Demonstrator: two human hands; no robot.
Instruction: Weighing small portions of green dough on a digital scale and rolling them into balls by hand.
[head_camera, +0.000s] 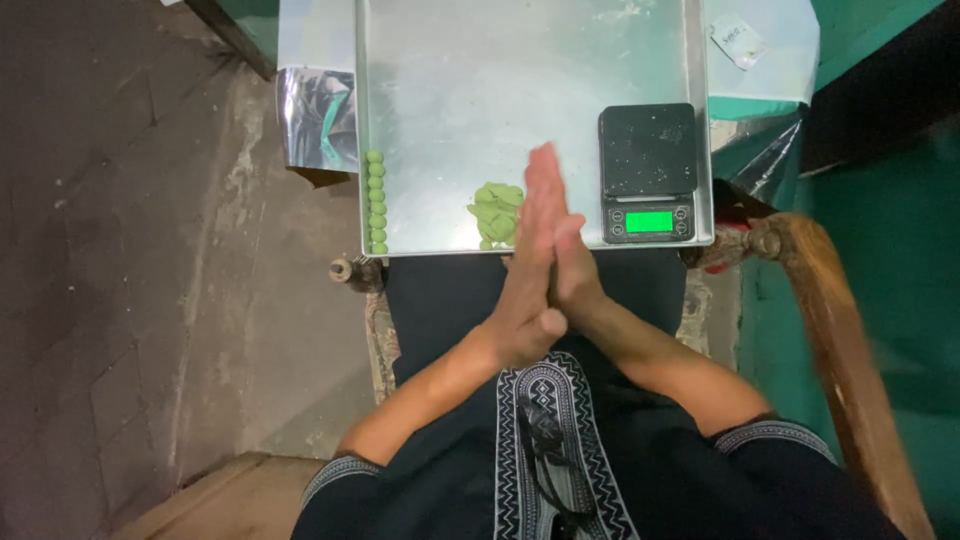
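My left hand (528, 285) and my right hand (578, 268) are pressed flat together, palm against palm, with the fingers stretched toward the tray. Whether anything lies between the palms is hidden. The fingertips reach over the near edge of a shiny metal tray (450, 80). Just left of them on the tray sits a small heap of flat green pieces (495, 212). Along the tray's left edge runs a row of several small green balls (377, 200).
A black digital scale (648, 172) with a lit green display stands on the tray's near right corner. A foil bag (318, 118) lies left of the tray and a small white packet (740, 40) at the far right. A wooden chair arm (830, 330) runs along my right.
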